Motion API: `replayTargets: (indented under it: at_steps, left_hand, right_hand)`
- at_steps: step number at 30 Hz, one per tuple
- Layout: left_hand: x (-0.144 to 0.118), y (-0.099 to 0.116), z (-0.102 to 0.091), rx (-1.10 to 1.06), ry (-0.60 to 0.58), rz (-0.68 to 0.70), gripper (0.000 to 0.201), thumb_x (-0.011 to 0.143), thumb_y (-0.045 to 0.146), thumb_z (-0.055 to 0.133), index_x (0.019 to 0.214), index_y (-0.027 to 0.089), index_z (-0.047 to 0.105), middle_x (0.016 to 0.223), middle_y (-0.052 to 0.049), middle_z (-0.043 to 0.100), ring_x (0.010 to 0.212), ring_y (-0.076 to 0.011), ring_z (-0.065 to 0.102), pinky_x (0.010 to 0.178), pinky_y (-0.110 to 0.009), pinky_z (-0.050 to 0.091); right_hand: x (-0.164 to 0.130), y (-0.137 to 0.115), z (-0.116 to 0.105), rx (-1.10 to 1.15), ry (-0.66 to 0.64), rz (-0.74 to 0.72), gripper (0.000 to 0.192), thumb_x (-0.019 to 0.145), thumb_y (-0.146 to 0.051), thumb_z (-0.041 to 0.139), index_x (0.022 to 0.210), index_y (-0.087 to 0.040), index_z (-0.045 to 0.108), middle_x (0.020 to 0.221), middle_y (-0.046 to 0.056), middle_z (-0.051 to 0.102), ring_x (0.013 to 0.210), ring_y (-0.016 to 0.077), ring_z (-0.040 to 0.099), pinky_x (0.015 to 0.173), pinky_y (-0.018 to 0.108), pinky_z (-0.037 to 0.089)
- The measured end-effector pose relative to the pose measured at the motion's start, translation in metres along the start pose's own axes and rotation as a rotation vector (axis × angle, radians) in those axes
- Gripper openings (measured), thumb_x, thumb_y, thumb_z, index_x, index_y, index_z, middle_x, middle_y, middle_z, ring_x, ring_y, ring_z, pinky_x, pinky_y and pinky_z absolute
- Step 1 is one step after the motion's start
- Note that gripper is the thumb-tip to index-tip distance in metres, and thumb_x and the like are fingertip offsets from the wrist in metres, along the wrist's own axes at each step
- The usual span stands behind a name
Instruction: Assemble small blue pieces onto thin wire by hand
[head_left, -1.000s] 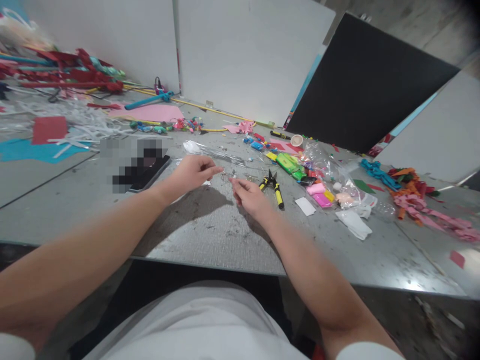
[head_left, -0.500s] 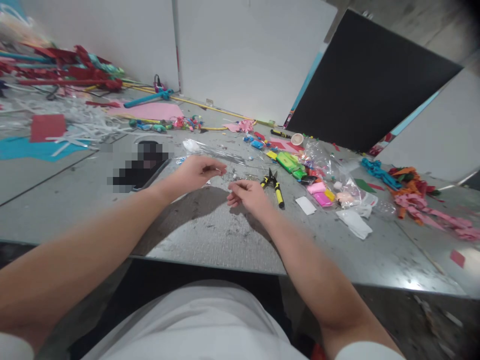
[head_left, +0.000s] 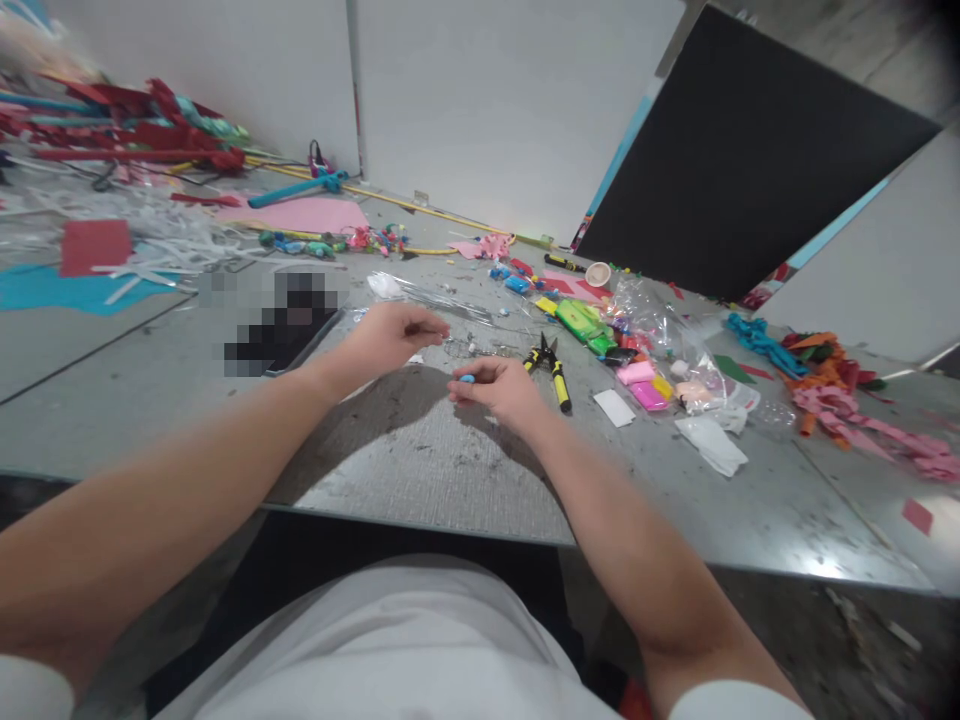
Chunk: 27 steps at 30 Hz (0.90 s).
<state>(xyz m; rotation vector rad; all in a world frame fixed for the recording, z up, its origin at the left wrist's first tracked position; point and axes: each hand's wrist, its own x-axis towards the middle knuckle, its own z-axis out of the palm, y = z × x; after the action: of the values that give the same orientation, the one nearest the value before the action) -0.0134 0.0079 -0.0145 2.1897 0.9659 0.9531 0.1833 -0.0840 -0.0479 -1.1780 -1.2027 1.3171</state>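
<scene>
Between the thumb and fingers of my right hand (head_left: pixel 501 388) is a small blue lump (head_left: pixel 466 379), which looks like soft modelling clay. My left hand (head_left: pixel 394 338) hovers just to its left, fingertips drawn together; whatever they pinch, if anything, is too small to make out. A short gap separates the two hands above the grey table (head_left: pixel 420 480). Yellow-and-black pliers (head_left: pixel 556 378) lie with handles spread, right beside my right hand. Thin wires (head_left: pixel 450 300) and small white bits rest beyond my fingers.
Packs of coloured clay (head_left: pixel 585 325) and clear plastic wrapping (head_left: pixel 667 330) lie to the right, near a white paper piece (head_left: pixel 615 408). A partly pixelated phone-like device (head_left: pixel 319 328) is at left. Paper strips (head_left: pixel 180 235) pile up farther left. A black panel (head_left: pixel 750 160) leans behind.
The blue lump now shows in my right hand, whose fingers have turned and parted around it. My left hand has shifted only slightly.
</scene>
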Motion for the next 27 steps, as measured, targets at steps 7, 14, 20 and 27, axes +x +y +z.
replayTargets:
  at_steps: [7, 14, 20, 27]
  left_hand:
    - [-0.001, 0.005, -0.001, 0.033, 0.007, 0.018, 0.026, 0.08, 0.042, 0.076, 0.087, 0.017, 0.078, 0.076, -0.004, 0.076, 0.071, -0.0174, 0.065, 0.066, -0.029, 0.05]
    - [-0.002, 0.017, -0.005, 0.193, 0.031, -0.005, 0.032, 0.09, 0.042, 0.064, 0.069, 0.018, 0.064, 0.057, 0.002, 0.053, 0.057, -0.0131, 0.045, 0.058, -0.03, 0.034]
    - [-0.003, 0.018, -0.005, 0.195, 0.0, -0.002, 0.044, 0.093, 0.046, 0.06, 0.058, 0.02, 0.052, 0.052, 0.003, 0.043, 0.054, -0.0123, 0.039, 0.056, -0.03, 0.03]
    - [-0.002, 0.015, -0.004, 0.156, -0.057, -0.017, 0.022, 0.088, 0.038, 0.067, 0.085, 0.018, 0.075, 0.068, -0.003, 0.068, 0.064, -0.016, 0.057, 0.063, -0.03, 0.04]
  right_hand:
    - [0.0, -0.005, 0.0, -0.116, 0.048, -0.006, 0.034, 0.087, -0.05, 0.079, 0.079, -0.02, 0.067, 0.06, 0.0, 0.067, 0.05, 0.0123, 0.062, 0.049, 0.024, 0.053]
    - [0.01, 0.006, 0.002, 0.012, 0.089, -0.018, 0.026, 0.098, -0.021, 0.064, 0.123, -0.019, 0.07, 0.085, 0.003, 0.074, 0.073, 0.0132, 0.07, 0.069, 0.029, 0.06]
    - [0.01, 0.008, -0.002, -0.139, 0.09, -0.056, 0.036, 0.091, -0.012, 0.066, 0.124, -0.021, 0.075, 0.074, -0.004, 0.063, 0.058, 0.0085, 0.059, 0.06, 0.025, 0.053]
    - [0.012, 0.01, -0.001, -0.043, 0.092, -0.09, 0.018, 0.09, -0.018, 0.071, 0.107, -0.021, 0.078, 0.091, 0.001, 0.073, 0.068, 0.009, 0.066, 0.068, 0.027, 0.057]
